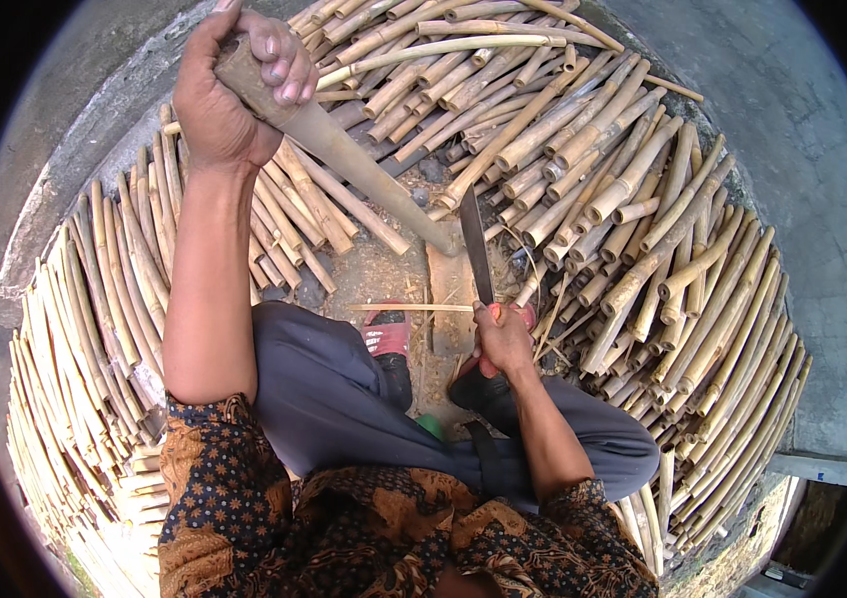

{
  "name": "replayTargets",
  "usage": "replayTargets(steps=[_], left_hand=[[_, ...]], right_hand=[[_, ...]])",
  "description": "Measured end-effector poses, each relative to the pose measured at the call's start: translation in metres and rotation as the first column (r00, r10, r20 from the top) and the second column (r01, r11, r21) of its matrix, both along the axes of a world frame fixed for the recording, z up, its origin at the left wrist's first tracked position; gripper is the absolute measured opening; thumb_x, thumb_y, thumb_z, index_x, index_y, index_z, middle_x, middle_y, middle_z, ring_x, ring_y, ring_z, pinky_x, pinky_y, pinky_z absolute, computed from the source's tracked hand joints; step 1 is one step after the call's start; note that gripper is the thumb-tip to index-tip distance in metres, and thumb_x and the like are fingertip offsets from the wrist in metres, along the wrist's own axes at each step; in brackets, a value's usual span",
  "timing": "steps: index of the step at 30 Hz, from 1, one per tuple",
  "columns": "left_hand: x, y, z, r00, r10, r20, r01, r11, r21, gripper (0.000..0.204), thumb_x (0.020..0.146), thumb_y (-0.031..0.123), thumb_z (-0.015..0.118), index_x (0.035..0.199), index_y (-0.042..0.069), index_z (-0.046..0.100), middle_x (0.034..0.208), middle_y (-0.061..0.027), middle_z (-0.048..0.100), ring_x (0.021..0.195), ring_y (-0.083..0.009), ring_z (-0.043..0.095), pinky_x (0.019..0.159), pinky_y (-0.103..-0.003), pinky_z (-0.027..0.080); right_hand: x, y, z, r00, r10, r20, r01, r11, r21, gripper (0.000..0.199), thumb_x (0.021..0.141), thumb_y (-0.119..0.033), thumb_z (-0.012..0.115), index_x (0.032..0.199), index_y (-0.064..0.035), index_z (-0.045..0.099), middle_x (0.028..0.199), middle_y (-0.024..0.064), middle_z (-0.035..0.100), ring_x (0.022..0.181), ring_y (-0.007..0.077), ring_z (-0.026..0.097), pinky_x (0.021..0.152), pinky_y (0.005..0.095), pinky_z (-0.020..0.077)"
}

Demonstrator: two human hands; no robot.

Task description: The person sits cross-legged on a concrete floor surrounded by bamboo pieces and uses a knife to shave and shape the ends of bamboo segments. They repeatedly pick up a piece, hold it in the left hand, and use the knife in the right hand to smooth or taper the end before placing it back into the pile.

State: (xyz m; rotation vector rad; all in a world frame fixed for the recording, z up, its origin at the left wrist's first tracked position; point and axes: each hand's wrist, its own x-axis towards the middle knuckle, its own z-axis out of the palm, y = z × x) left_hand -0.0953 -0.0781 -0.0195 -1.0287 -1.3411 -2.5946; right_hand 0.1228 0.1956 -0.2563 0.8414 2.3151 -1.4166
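Note:
My left hand (234, 85) is raised at the upper left and grips the top end of a long bamboo piece (344, 154). The piece slants down to its lower end on a wooden block (448, 294) on the ground. My right hand (501, 339) holds the handle of a dark knife (475, 244). The blade points up, with its tip beside the bamboo's lower end. A thin bamboo sliver (414, 307) lies across the ground just left of my right hand.
Piles of cut bamboo sticks (643, 199) ring me on the left, far side and right. My legs in grey trousers (334, 399) are folded below, with red sandals (387, 337) on my feet. A concrete floor (792, 110) lies beyond the piles.

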Motion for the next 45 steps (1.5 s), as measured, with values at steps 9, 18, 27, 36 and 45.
replayTargets(steps=[9,18,27,36,45], left_hand=[[0.011,0.017,0.007,1.000,-0.004,0.018,0.005,0.999,-0.052,0.043,0.105,0.035,0.040,0.072,0.008,0.048,0.063,-0.0034,0.041,0.053,-0.0142,0.042,0.056,-0.030,0.040],[0.014,0.024,0.000,0.998,-0.054,0.026,0.055,0.997,-0.047,0.043,0.106,0.034,0.037,0.074,0.008,0.049,0.063,-0.0039,0.042,0.051,-0.0145,0.043,0.054,-0.030,0.042],[-0.004,0.005,0.004,1.000,0.008,0.022,-0.008,1.000,-0.017,0.041,0.105,0.034,0.041,0.075,0.007,0.050,0.064,-0.0041,0.041,0.054,-0.0150,0.043,0.056,-0.031,0.039],[0.004,0.007,0.010,0.999,0.042,0.007,-0.042,0.999,0.005,0.040,0.104,0.032,0.042,0.074,0.006,0.050,0.063,-0.0039,0.041,0.052,-0.0152,0.041,0.054,-0.031,0.039],[0.007,0.015,0.004,0.999,-0.035,-0.027,0.034,0.999,-0.037,0.041,0.105,0.031,0.038,0.072,0.009,0.048,0.062,-0.0031,0.040,0.052,-0.0149,0.043,0.056,-0.031,0.041]], right_hand=[[-0.003,0.006,0.015,0.437,0.109,-0.893,0.027,0.991,0.134,0.016,0.094,-0.018,0.069,0.096,-0.0034,0.064,0.070,0.0122,0.063,0.061,0.0292,0.064,0.060,0.0372,0.0504],[0.022,0.015,-0.070,0.987,0.156,0.026,-0.158,0.950,0.268,0.034,0.094,-0.032,0.062,0.100,0.0008,0.066,0.090,0.0340,0.068,0.090,0.0492,0.068,0.083,0.0531,0.0526],[0.007,0.008,0.012,0.723,0.048,-0.689,0.067,0.988,0.140,0.029,0.096,-0.030,0.067,0.094,-0.0018,0.063,0.070,0.0204,0.064,0.065,0.0413,0.063,0.063,0.0418,0.0503],[0.025,0.010,-0.072,0.960,0.277,-0.031,-0.245,0.891,0.382,0.040,0.097,-0.039,0.061,0.094,0.0008,0.066,0.080,0.0260,0.069,0.081,0.0445,0.069,0.074,0.0518,0.0526],[0.004,-0.002,0.004,0.932,0.167,-0.321,-0.063,0.948,0.311,0.031,0.096,-0.029,0.065,0.092,0.0020,0.063,0.068,0.0214,0.062,0.067,0.0386,0.067,0.064,0.0443,0.0527]])
